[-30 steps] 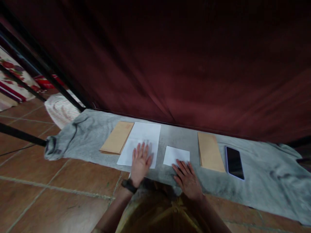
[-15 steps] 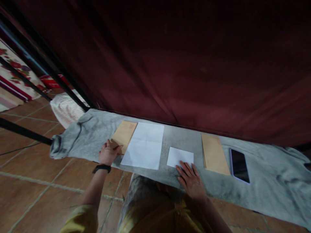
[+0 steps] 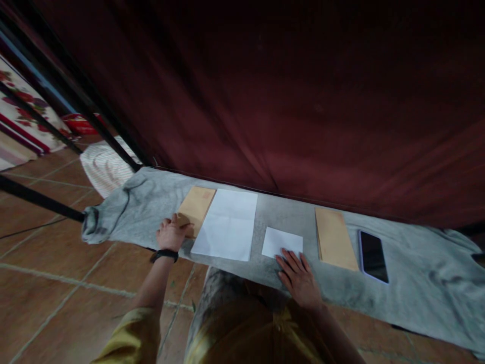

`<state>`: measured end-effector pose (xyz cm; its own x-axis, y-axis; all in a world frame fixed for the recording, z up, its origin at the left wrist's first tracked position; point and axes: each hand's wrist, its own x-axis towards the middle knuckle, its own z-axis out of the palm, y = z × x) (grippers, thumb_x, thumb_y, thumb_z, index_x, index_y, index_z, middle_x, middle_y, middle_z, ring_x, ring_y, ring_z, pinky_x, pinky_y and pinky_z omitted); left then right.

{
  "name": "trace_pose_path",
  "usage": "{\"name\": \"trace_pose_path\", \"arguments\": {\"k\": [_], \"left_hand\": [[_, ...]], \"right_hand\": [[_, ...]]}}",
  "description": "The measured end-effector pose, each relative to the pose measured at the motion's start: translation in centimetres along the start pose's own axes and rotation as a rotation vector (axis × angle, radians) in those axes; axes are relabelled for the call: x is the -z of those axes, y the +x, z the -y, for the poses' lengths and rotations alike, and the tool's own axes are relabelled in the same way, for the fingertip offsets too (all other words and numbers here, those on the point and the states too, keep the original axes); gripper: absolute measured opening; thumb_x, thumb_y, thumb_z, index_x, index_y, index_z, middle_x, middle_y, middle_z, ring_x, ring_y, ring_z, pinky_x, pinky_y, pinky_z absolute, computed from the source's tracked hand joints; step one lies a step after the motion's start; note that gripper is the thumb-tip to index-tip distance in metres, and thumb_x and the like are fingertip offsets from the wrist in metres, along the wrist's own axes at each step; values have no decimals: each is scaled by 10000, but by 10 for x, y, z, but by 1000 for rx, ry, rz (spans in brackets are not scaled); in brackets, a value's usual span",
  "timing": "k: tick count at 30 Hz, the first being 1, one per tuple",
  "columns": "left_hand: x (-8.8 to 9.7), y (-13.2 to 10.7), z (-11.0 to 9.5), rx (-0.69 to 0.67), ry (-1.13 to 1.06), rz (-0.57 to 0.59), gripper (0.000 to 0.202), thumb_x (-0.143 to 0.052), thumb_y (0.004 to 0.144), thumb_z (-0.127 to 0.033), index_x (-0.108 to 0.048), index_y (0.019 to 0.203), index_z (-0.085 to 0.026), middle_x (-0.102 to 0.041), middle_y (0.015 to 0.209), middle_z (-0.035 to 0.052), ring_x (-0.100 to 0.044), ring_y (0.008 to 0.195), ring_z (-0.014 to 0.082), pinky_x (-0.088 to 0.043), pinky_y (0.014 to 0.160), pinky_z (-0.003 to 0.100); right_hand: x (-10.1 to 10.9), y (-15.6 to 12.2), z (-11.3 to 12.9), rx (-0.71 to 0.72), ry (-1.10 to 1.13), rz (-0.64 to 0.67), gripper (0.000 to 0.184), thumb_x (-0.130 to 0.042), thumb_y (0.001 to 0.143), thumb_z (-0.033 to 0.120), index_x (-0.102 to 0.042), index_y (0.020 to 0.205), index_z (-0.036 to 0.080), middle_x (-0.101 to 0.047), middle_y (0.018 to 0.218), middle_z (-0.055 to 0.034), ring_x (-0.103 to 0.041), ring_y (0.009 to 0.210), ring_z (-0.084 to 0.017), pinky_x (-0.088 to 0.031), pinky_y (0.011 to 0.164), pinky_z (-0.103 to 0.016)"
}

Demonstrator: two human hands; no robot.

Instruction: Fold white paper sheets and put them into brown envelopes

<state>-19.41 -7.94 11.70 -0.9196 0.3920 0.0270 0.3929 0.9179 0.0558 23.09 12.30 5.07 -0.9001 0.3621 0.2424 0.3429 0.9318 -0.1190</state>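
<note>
A grey cloth [image 3: 144, 207] lies on the tiled floor with papers on it. My left hand [image 3: 172, 233], a black band on its wrist, is curled at the near end of a brown envelope [image 3: 197, 203], fingers pinching its edge. Beside the envelope lies a large white sheet [image 3: 227, 225]. My right hand [image 3: 300, 275] rests flat with fingers spread on the cloth, fingertips at the near edge of a small folded white paper [image 3: 282, 241]. A second brown envelope [image 3: 335, 237] lies further right.
A dark phone [image 3: 373, 248] lies on the cloth right of the second envelope. A dark red curtain [image 3: 284, 101] hangs just behind the cloth. Black metal bars [image 3: 41, 199] and a striped white bundle [image 3: 102, 169] are at the left.
My left hand left the large white sheet and moved left to the near end of the brown envelope, closing on its edge. My right hand stayed by the small paper.
</note>
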Motion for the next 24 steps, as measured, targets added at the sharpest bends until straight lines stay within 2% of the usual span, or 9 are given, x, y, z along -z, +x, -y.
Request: {"name": "trace_pose_path", "arguments": {"k": [3,10,17,24], "left_hand": [[2,-1,-3,19,20,8,744,-520,869,-608,-444,1431,-127,-584,1270,240,-554,1167,387,-419,914,429],[3,4,-1,7,27,29,809,-547,835,-626,-428,1440,-102,-572,1276,268,-537,1186,410,-394,943,450],[-5,10,1,41,0,-36,872,-603,782,-663,-455,1396,-63,-541,1293,307,-509,1207,455,-388,934,475],[-5,13,8,84,-86,-68,783,-688,709,-617,-532,1234,-58,-546,1271,315,-528,1179,461,-415,903,464]], "right_hand": [[-1,0,0,-2,0,2,483,-455,1030,391,-428,1507,326,-421,1576,-17,-425,1427,-251,-223,1216,-514],[-1,0,0,-20,13,-6,476,-434,1030,410,-428,1504,357,-446,1559,-11,-442,1418,-255,-219,1216,-514],[0,0,2,-30,18,-13,503,-450,1027,394,-412,1519,294,-460,1548,-32,-446,1416,-258,-235,1214,-525],[0,1,2,-59,87,-29,495,-446,1022,401,-418,1513,346,-481,1532,-11,-456,1411,-254,-226,1223,-503]]}}
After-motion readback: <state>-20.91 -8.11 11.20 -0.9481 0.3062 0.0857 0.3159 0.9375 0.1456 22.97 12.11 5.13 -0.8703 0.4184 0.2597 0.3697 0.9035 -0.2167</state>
